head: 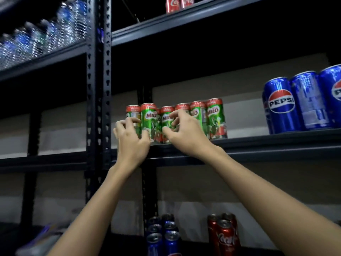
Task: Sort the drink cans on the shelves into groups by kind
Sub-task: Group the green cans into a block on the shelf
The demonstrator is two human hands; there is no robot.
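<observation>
Several green Milo cans [215,119] stand in a row on the middle shelf [258,143]. My left hand [132,143] curls its fingers round the Milo can at the left end [148,119]. My right hand [184,132] grips the Milo can beside it [167,115], thumb low on the can and fingers over its front. Blue Pepsi cans [280,104] stand at the right of the same shelf. Two red cola cans [172,3] sit on the top shelf. On the bottom shelf are several blue cans [171,237] and red cola cans [226,235].
Water bottles [46,34] line the upper shelf of the left rack. Perforated black uprights [98,89] separate the two racks. A wide gap lies between the Milo row and the Pepsi cans. Something pale and blurred [42,242] lies at the bottom left.
</observation>
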